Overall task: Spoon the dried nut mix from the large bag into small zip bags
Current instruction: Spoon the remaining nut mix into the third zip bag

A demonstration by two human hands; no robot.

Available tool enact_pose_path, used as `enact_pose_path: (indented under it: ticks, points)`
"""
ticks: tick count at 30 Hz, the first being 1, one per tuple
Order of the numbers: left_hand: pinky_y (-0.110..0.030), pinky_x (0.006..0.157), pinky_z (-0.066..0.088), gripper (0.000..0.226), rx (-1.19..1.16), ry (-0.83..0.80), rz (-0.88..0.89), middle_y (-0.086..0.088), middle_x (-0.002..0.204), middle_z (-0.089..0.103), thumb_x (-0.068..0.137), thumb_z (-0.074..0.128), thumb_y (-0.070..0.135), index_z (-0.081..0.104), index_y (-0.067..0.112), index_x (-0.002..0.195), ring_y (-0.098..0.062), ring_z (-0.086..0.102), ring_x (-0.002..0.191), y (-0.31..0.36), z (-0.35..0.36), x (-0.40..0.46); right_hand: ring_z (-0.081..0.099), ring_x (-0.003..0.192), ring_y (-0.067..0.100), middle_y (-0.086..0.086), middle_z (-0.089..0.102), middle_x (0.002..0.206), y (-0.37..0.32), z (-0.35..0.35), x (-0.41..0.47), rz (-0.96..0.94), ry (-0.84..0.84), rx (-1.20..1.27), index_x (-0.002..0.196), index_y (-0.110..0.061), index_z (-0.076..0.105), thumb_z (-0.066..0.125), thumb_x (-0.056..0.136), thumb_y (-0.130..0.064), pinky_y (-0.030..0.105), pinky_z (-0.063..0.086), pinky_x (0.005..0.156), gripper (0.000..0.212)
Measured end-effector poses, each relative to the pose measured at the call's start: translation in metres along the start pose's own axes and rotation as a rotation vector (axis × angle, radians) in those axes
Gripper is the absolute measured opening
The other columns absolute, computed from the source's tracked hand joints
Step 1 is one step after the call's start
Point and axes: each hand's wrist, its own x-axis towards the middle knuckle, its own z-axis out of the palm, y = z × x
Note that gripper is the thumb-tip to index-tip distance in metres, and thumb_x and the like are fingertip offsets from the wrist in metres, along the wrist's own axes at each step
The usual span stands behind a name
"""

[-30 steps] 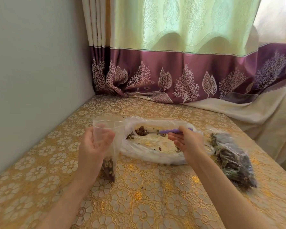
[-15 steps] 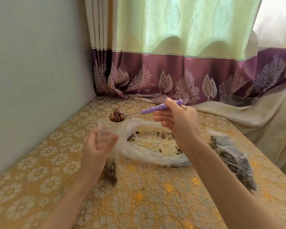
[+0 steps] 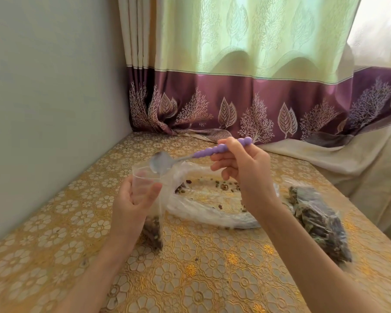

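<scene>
Clear plastic bag (image 3: 145, 184); glossy embossed tablecloth (image 3: 201, 274).

One spoon (image 3: 167, 162), two hands. Three bags: one small zip bag (image 3: 148, 193), one large bag (image 3: 212, 211), one filled bag (image 3: 318, 222) on the right.

The setting is a room in a home. A surface (image 3: 201, 279) covered with a gold floral-embossed cloth stands in a corner against a plain pale wall (image 3: 50, 98). A window curtain (image 3: 246, 64), pale green above with a purple band of leaf and tree motifs below, hangs behind it, backlit by daylight and draping onto the surface.
</scene>
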Motion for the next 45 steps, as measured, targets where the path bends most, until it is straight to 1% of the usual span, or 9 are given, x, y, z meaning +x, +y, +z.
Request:
enact_pose_path:
  ticks: [5,9,15,19,28,31,34,38,45]
  points:
    - [-0.034,0.072,0.057,0.064,0.031,-0.006,-0.018,0.013,0.1,0.069,0.049,0.068,0.078,0.057,0.041,0.1,-0.009,0.068,0.091,0.0,0.001,-0.003,0.056,0.05,0.014,0.014,0.073,0.074,0.014,-0.017,0.002,0.011,0.218,0.061,0.079,0.0,0.062,0.046,0.098,-0.016,0.018,0.043,0.042,0.029]
    - [-0.048,0.077,0.056,0.07,0.026,0.009,-0.037,0.009,0.099,0.069,0.046,0.068,0.079,0.057,0.037,0.101,-0.015,0.068,0.09,-0.001,0.001,-0.004,0.057,0.047,0.014,0.008,0.071,0.064,0.031,-0.034,0.005,0.063,0.35,-0.054,0.073,-0.003,0.062,0.047,0.098,-0.018,0.018,0.043,0.04,0.033]
    - [-0.048,0.073,0.057,0.067,0.031,0.015,-0.037,0.011,0.098,0.069,0.05,0.069,0.077,0.057,0.036,0.102,-0.012,0.069,0.087,0.001,0.0,-0.004,0.06,0.046,0.012,0.004,0.071,0.06,0.058,-0.048,0.003,0.118,0.284,-0.435,0.075,0.0,0.063,0.049,0.097,-0.019,0.015,0.041,0.04,0.033]
    - [-0.05,0.071,0.057,0.057,0.015,-0.004,-0.038,0.01,0.1,0.069,0.052,0.07,0.075,0.058,0.043,0.098,-0.014,0.069,0.088,0.0,0.0,-0.004,0.061,0.043,0.011,-0.003,0.069,0.056,0.067,-0.043,0.004,0.075,0.295,-0.517,0.077,0.002,0.062,0.049,0.097,-0.018,0.013,0.041,0.04,0.032]
    - [-0.036,0.067,0.058,0.049,0.019,-0.016,-0.026,0.013,0.098,0.069,0.052,0.069,0.076,0.059,0.05,0.092,-0.01,0.069,0.087,-0.001,0.001,-0.004,0.059,0.042,0.008,-0.007,0.067,0.051,0.087,-0.014,0.011,0.083,0.285,-0.381,0.075,0.001,0.064,0.052,0.097,-0.016,0.014,0.042,0.04,0.03]
    - [-0.041,0.071,0.058,0.047,0.011,-0.01,-0.029,0.012,0.099,0.07,0.052,0.071,0.074,0.06,0.05,0.091,-0.011,0.069,0.088,-0.001,0.0,-0.003,0.06,0.043,0.009,-0.004,0.068,0.053,0.096,-0.002,0.014,0.106,0.312,-0.333,0.073,0.001,0.066,0.053,0.096,-0.017,0.017,0.046,0.042,0.031]
    - [-0.037,0.071,0.058,0.05,0.024,-0.006,-0.015,0.013,0.098,0.07,0.052,0.07,0.075,0.059,0.049,0.093,-0.009,0.068,0.088,-0.001,0.0,-0.002,0.06,0.045,0.013,0.002,0.069,0.055,0.102,0.006,0.016,0.141,0.335,-0.259,0.064,-0.003,0.066,0.053,0.095,-0.017,0.02,0.048,0.042,0.036]
    - [-0.04,0.07,0.059,0.061,0.027,-0.007,-0.016,0.012,0.1,0.069,0.053,0.07,0.075,0.057,0.042,0.102,-0.01,0.068,0.089,0.0,0.0,-0.003,0.061,0.044,0.012,0.001,0.068,0.052,0.107,0.007,0.017,0.174,0.41,-0.19,0.061,-0.007,0.064,0.055,0.095,-0.018,0.018,0.05,0.044,0.036]
    - [-0.045,0.077,0.057,0.071,0.038,0.007,-0.022,0.014,0.1,0.069,0.05,0.07,0.076,0.056,0.037,0.107,-0.008,0.067,0.092,-0.001,0.0,-0.002,0.068,0.056,0.016,0.006,0.07,0.057,0.113,0.001,0.018,0.377,0.462,-0.021,0.048,-0.013,0.067,0.057,0.091,-0.011,0.019,0.055,0.055,0.044]
